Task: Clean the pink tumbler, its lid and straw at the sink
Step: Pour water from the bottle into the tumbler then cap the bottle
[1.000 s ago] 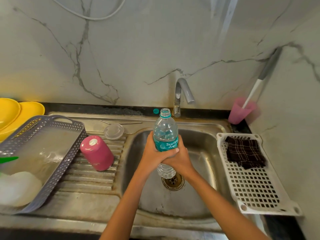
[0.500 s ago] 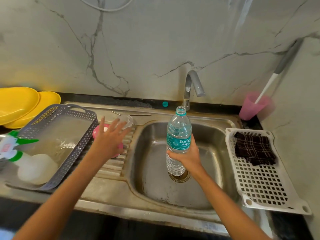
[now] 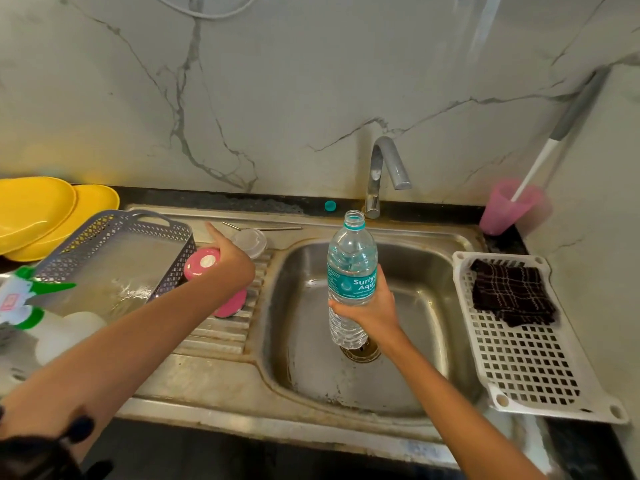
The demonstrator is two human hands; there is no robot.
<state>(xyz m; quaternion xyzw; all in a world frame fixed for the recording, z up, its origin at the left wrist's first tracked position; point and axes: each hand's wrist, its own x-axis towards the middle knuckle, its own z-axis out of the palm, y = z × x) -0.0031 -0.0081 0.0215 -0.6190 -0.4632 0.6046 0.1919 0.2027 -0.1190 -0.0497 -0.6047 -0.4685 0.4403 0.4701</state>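
Note:
The pink tumbler stands upside down on the ribbed drainboard left of the sink basin. My left hand is wrapped around its side, index finger pointing up. Behind it lie the clear lid and the thin metal straw along the back rim. My right hand holds an open clear water bottle upright over the drain; its teal cap sits on the ledge beside the tap.
A grey perforated basket and a white spray bottle with green trigger sit at left, yellow plates behind them. At right, a white rack holds a dark checked cloth; a pink cup with a brush stands in the corner.
My left hand let go of the water bottle, reached left and closed around the pink tumbler. My right hand kept the bottle upright over the drain.

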